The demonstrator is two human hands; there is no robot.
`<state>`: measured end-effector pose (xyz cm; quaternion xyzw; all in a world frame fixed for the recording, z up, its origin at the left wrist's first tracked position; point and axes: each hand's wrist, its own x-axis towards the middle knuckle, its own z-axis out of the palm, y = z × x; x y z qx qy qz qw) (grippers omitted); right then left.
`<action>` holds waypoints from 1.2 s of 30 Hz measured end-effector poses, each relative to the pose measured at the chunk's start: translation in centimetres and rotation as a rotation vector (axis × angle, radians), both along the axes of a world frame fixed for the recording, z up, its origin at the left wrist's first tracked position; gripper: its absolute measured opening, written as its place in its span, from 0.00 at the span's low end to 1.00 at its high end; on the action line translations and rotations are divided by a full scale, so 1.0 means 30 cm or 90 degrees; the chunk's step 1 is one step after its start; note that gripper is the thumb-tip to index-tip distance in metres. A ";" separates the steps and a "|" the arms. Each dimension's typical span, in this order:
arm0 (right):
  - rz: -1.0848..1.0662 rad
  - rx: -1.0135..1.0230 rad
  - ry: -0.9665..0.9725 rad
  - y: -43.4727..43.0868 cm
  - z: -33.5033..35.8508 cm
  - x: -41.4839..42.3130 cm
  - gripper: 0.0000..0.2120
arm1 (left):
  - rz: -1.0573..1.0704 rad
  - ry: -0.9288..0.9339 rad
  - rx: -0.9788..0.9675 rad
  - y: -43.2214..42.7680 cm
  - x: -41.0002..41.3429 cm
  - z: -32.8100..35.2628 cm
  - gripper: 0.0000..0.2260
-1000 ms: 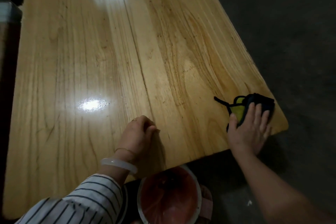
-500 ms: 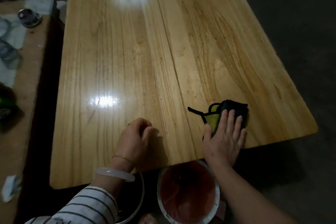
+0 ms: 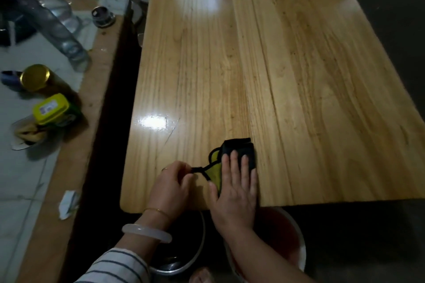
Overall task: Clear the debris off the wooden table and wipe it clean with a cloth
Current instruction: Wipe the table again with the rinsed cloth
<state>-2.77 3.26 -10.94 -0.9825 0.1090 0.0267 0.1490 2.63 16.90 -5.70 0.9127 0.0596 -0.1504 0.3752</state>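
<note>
The wooden table [image 3: 287,80] fills the middle of the head view, its top bare and glossy. A black and yellow cloth [image 3: 239,151] lies near the front edge. My right hand [image 3: 236,190] presses flat on the cloth with straight fingers. My left hand [image 3: 171,184] rests on the table just left of it, fingers curled, at the end of the cloth's black loop; whether it pinches the loop I cannot tell.
A reddish basin [image 3: 285,236] and a dark bowl [image 3: 181,257] sit on the floor below the table's front edge. A lower counter [image 3: 101,89] to the left carries a gold-lidded jar [image 3: 35,77], a yellow-lidded box [image 3: 51,108], glassware and a crumpled paper [image 3: 67,204].
My right hand has slid the cloth leftward along the front edge, from the right corner to beside my left hand. The view has swung left, showing the counter.
</note>
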 end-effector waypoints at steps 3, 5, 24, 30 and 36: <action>0.078 0.016 0.010 0.082 0.011 0.004 0.33 | 0.013 -0.011 0.015 0.053 -0.001 0.003 0.04; 0.137 0.020 0.012 0.129 0.021 0.011 0.33 | 0.033 -0.018 0.022 0.089 0.002 0.006 0.05; 0.741 0.059 0.168 0.104 0.110 0.139 0.45 | 0.186 0.009 0.061 0.224 -0.018 0.063 0.08; 0.818 0.151 0.221 0.049 0.155 0.178 0.39 | 0.214 0.060 0.067 0.209 -0.052 0.095 0.06; 0.739 0.184 0.343 -0.035 0.251 0.215 0.33 | 0.235 0.112 0.051 0.181 -0.084 0.138 0.05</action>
